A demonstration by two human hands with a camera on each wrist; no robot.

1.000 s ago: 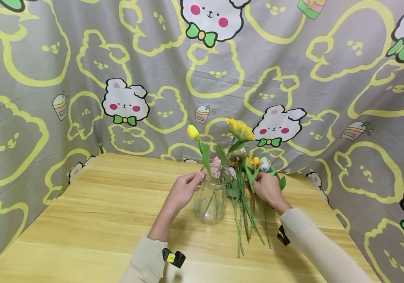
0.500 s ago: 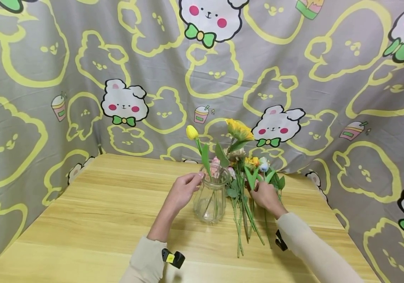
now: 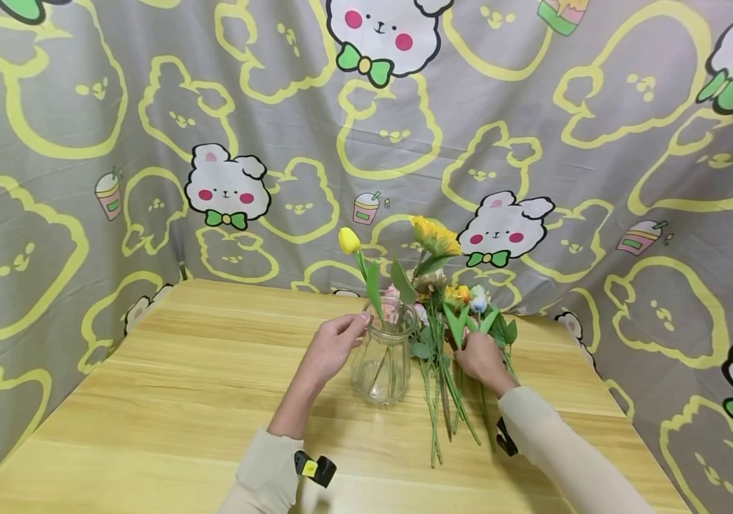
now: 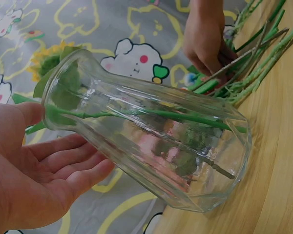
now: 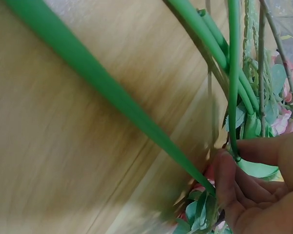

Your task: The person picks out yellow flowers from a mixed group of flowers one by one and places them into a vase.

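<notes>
A clear glass vase stands on the table, holding a yellow tulip and a sunflower that lean apart above its mouth. My left hand is at the vase's left side. In the left wrist view its thumb touches the rim, while the other fingers extend loosely alongside the glass. To the right, my right hand reaches low into a pile of artificial flowers. Its thumb and index finger pinch a thin green flower stem in the right wrist view; the bloom on that stem is hidden.
Green stems from the pile point toward the table's front. Orange blooms and a pale blue-white flower lie at the back of the pile. A patterned curtain hangs behind the wooden table.
My right hand has moved slightly left and lower into the flower pile, and more of the green leaves behind it now show. The left hand and the vase have stayed in place.
</notes>
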